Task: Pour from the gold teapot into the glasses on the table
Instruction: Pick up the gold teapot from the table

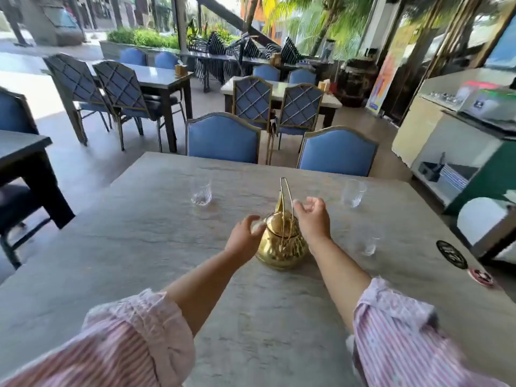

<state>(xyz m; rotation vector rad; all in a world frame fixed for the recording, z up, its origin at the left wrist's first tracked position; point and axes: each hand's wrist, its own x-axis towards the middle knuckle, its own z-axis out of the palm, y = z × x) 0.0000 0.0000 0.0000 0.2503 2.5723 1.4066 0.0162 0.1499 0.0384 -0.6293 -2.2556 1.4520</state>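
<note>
A gold teapot (282, 241) with an upright wire handle stands on the marble table (167, 247), its spout pointing away from me. My left hand (244, 236) rests against the pot's left shoulder, fingers curled beside the lid. My right hand (311, 216) hovers just right of the handle, fingers apart and holding nothing. Three clear glasses stand around the pot: one at the far left (201, 192), one at the far right (354, 193), and a small one (370, 245) near my right forearm.
Two blue chairs (223, 138) are tucked in at the table's far edge. A black round coaster (451, 254) and a red one (480, 277) lie at the right edge. More tables and chairs fill the room; a counter (460, 152) stands to the right.
</note>
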